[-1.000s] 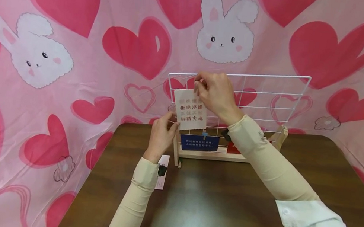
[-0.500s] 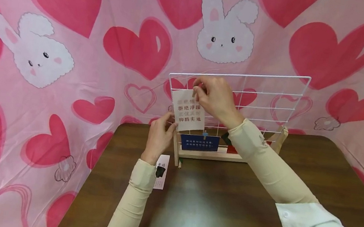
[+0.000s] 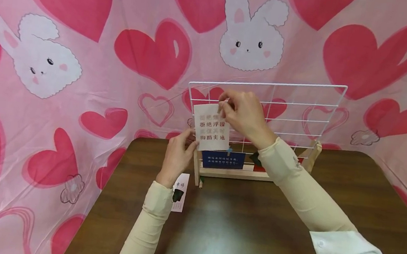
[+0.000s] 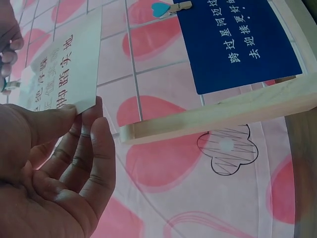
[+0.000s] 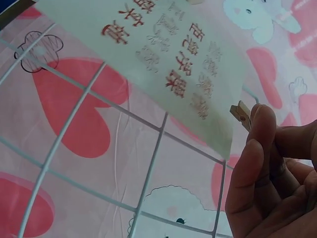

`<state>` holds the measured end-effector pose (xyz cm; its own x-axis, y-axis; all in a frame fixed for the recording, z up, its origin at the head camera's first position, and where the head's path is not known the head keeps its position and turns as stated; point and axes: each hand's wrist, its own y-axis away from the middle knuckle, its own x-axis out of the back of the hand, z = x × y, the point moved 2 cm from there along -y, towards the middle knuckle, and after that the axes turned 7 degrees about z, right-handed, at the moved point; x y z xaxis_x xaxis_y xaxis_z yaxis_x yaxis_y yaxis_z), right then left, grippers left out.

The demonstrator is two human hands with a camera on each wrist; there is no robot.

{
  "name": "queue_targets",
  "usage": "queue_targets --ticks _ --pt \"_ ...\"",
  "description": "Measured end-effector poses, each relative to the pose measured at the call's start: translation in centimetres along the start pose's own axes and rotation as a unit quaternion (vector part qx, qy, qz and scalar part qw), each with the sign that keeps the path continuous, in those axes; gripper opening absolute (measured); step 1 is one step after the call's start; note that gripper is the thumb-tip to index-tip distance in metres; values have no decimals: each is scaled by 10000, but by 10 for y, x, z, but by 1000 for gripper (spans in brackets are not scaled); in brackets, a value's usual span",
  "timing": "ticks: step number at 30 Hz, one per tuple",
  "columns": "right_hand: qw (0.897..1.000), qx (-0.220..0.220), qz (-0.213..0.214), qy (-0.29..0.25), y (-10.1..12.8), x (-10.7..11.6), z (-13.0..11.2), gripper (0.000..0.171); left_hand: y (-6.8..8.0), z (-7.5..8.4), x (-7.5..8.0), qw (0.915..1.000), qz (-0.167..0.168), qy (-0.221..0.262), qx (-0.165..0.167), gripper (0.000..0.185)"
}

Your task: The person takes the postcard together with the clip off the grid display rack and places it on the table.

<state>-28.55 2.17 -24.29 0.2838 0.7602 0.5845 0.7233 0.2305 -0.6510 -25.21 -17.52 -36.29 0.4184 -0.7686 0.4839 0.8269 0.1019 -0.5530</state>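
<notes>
A white card (image 3: 212, 127) with rows of red and pale characters stands in front of the left part of a white wire grid (image 3: 276, 119). My left hand (image 3: 178, 153) pinches its lower left edge between thumb and fingers, as the left wrist view shows. Near the card's upper right corner is my right hand (image 3: 246, 115), holding a small wooden clothespin (image 5: 241, 115) by its end. In the right wrist view the clothespin's jaws point toward the card; whether they touch it I cannot tell. Below hangs a dark blue card (image 3: 223, 160) under a clothespin with a blue heart (image 4: 160, 9).
A wooden stand (image 3: 237, 174) bears the grid on the brown table (image 3: 237, 231). A red card lies mostly hidden behind the right forearm. On the table by the left wrist are a narrow white card (image 3: 180, 203) and a small green-tipped clip (image 3: 201, 183).
The right hand and the white card have come down a little, so the card's lower edge now reaches the blue card's top. The left hand has shifted slightly down and left.
</notes>
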Motion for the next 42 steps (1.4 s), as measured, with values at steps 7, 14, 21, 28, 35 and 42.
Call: queue_targets --ticks 7,14,21,28,35,42 --pt "9996 -258 -72 9 6 0 4 16 7 -1 3 9999 -56 -33 78 17" --pt "9994 -267 -13 -209 9 1 7 15 11 0 4 9998 -160 23 139 18" --pt "9993 -228 12 -311 13 2 11 15 16 -3 5 9995 -211 -57 239 16" --pt "9992 -279 38 -288 19 1 18 16 21 -5 6 9987 -361 -93 346 16" --pt "9991 -361 -30 -230 26 0 26 19 31 -10 4 9973 -536 -123 495 18" --pt "9982 -485 -169 -315 32 -1 35 19 36 -14 3 9974 -546 -147 453 17"
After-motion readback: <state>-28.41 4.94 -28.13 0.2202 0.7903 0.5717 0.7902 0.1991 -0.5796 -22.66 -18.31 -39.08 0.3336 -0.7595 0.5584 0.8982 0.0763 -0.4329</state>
